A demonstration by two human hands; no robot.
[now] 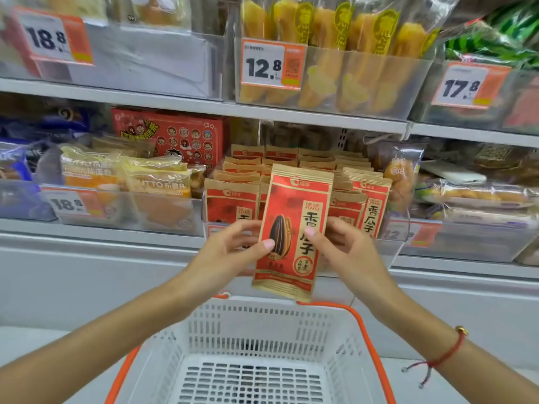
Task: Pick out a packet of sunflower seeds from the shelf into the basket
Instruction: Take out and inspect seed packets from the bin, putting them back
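Above basket (262,322) | both hands' fingers (269,244) pinch seed packet (291,228) upright

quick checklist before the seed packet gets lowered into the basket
1. Left hand grips the sunflower seed packet: ok.
2. Right hand grips its other edge: ok.
3. Packet lifted free of the stocked packets in the shelf bin: ok.
4. Basket directly below the packet: ok.
5. Basket floor free of items: ok for the visible part.
6. Orange handle out of the drop path: ok.
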